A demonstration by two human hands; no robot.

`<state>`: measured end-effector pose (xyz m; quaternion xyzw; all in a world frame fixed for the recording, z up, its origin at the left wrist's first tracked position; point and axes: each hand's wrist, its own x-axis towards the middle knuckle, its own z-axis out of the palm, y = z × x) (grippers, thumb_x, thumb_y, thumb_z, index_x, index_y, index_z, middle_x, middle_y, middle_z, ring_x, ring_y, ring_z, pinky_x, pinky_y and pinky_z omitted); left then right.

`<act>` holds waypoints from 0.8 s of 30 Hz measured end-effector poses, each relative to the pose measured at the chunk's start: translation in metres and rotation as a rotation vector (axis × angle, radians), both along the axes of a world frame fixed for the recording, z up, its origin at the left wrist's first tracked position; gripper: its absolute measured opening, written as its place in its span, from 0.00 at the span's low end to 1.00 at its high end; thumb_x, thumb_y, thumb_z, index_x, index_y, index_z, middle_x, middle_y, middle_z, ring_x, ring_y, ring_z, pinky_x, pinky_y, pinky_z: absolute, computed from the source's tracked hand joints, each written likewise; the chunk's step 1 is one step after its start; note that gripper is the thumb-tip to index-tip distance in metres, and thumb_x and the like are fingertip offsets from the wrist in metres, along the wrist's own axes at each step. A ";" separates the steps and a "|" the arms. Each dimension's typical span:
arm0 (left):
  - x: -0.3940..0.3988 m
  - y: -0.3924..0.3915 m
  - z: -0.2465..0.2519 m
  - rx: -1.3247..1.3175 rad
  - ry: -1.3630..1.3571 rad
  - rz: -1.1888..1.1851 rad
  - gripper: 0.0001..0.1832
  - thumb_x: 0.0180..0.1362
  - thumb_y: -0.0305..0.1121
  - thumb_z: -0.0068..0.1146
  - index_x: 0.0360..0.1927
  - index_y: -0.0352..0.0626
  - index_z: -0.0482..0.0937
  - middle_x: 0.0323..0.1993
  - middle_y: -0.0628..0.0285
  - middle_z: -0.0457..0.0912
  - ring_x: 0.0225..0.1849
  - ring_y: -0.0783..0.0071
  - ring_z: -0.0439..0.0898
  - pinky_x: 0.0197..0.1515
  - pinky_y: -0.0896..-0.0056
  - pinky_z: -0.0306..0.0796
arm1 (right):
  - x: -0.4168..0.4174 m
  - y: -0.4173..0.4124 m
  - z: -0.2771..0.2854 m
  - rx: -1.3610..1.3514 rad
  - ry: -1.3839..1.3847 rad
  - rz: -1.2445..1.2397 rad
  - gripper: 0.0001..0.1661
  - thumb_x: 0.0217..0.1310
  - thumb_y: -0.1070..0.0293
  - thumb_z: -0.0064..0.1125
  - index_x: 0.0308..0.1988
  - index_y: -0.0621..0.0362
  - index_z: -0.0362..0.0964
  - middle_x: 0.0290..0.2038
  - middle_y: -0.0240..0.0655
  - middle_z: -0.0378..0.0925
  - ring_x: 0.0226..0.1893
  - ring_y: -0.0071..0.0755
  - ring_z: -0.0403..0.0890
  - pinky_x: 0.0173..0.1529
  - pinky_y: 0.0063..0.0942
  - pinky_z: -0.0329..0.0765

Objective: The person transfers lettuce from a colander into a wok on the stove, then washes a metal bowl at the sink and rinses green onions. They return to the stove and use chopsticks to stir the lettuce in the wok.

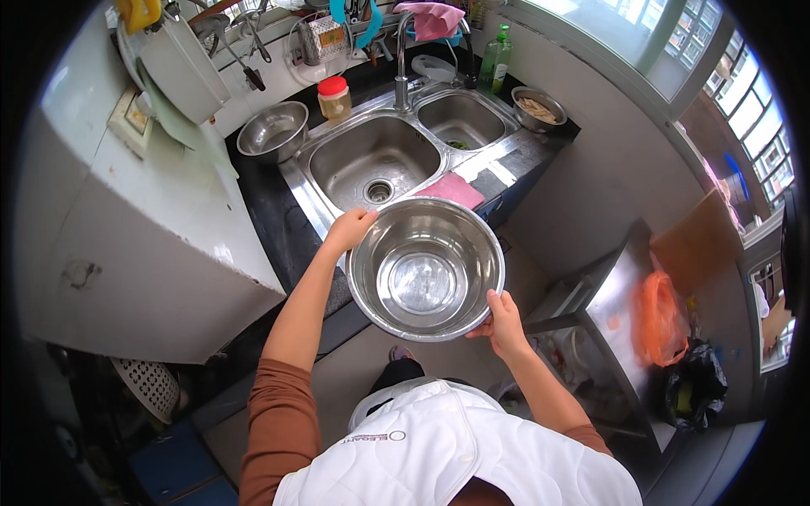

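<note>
A large stainless steel basin, with nothing in it, is held between my two hands in front of the sink. My left hand grips its upper left rim, close to the front edge of the larger sink bowl. At the lower right rim, my right hand holds on with the thumb over the edge and the fingers beneath. A folded pink cloth lies on the counter edge just beyond the basin. The chrome faucet stands behind the sink bowls.
Left of the sink are a metal bowl and a red-lidded jar. A bowl of pale cut food and a green bottle stand right. A steel table with an orange plastic bag is at lower right.
</note>
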<state>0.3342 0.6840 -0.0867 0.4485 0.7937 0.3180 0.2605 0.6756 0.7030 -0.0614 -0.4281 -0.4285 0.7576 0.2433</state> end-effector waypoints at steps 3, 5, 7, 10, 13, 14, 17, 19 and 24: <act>0.019 -0.042 -0.006 0.047 -0.014 0.079 0.25 0.58 0.51 0.45 0.33 0.35 0.78 0.29 0.50 0.80 0.32 0.59 0.77 0.38 0.63 0.68 | 0.022 -0.021 -0.004 0.038 0.000 0.036 0.16 0.69 0.58 0.35 0.43 0.61 0.57 0.29 0.39 0.74 0.20 0.29 0.79 0.21 0.25 0.81; 0.031 -0.075 -0.017 0.083 -0.057 0.161 0.25 0.59 0.51 0.46 0.30 0.34 0.77 0.25 0.51 0.78 0.28 0.61 0.75 0.35 0.63 0.67 | 0.035 -0.034 -0.005 0.081 -0.013 0.069 0.17 0.68 0.58 0.36 0.43 0.61 0.58 0.28 0.39 0.74 0.20 0.29 0.79 0.19 0.25 0.79; 0.052 -0.111 -0.018 0.158 -0.130 0.230 0.23 0.60 0.48 0.48 0.24 0.35 0.75 0.19 0.56 0.74 0.23 0.68 0.69 0.30 0.65 0.64 | 0.043 -0.045 -0.001 0.097 -0.031 0.074 0.15 0.67 0.58 0.40 0.42 0.59 0.60 0.26 0.36 0.74 0.18 0.28 0.77 0.16 0.26 0.77; 0.081 -0.179 -0.030 0.257 -0.265 0.391 0.21 0.60 0.46 0.49 0.22 0.37 0.74 0.17 0.61 0.71 0.22 0.77 0.67 0.28 0.68 0.63 | 0.052 -0.068 0.002 0.135 -0.068 0.108 0.13 0.66 0.59 0.43 0.38 0.57 0.63 0.23 0.31 0.72 0.16 0.24 0.74 0.14 0.22 0.73; 0.121 -0.247 -0.035 0.383 -0.440 0.574 0.21 0.60 0.46 0.50 0.21 0.39 0.73 0.16 0.67 0.69 0.22 0.80 0.64 0.26 0.72 0.62 | 0.055 -0.102 0.014 0.132 -0.103 0.163 0.11 0.65 0.58 0.46 0.35 0.53 0.66 0.19 0.24 0.67 0.11 0.15 0.63 0.11 0.15 0.57; 0.127 -0.273 -0.046 0.385 -0.443 0.599 0.20 0.60 0.46 0.51 0.20 0.40 0.72 0.17 0.69 0.69 0.22 0.81 0.63 0.25 0.72 0.61 | 0.053 -0.118 0.024 0.131 -0.128 0.187 0.10 0.64 0.59 0.47 0.34 0.53 0.67 0.18 0.22 0.65 0.11 0.14 0.60 0.11 0.15 0.53; 0.158 -0.341 -0.040 0.401 -0.476 0.759 0.21 0.60 0.47 0.50 0.20 0.41 0.70 0.16 0.69 0.68 0.21 0.81 0.63 0.24 0.72 0.60 | 0.055 -0.139 0.003 0.179 -0.180 0.323 0.09 0.65 0.59 0.45 0.34 0.51 0.66 0.16 0.22 0.63 0.09 0.14 0.57 0.09 0.17 0.57; 0.174 -0.393 -0.029 0.426 -0.508 0.834 0.22 0.61 0.47 0.49 0.19 0.40 0.69 0.16 0.69 0.67 0.22 0.82 0.63 0.26 0.74 0.60 | 0.043 -0.171 0.002 0.173 -0.125 0.390 0.10 0.65 0.60 0.45 0.32 0.51 0.66 0.15 0.21 0.61 0.09 0.13 0.56 0.10 0.16 0.55; 0.192 -0.524 -0.018 0.552 -0.575 1.114 0.21 0.62 0.46 0.48 0.19 0.42 0.68 0.18 0.73 0.65 0.23 0.83 0.61 0.27 0.76 0.59 | -0.011 -0.257 -0.006 0.170 -0.095 0.643 0.08 0.64 0.62 0.49 0.32 0.53 0.67 0.19 0.21 0.66 0.11 0.11 0.59 0.13 0.13 0.54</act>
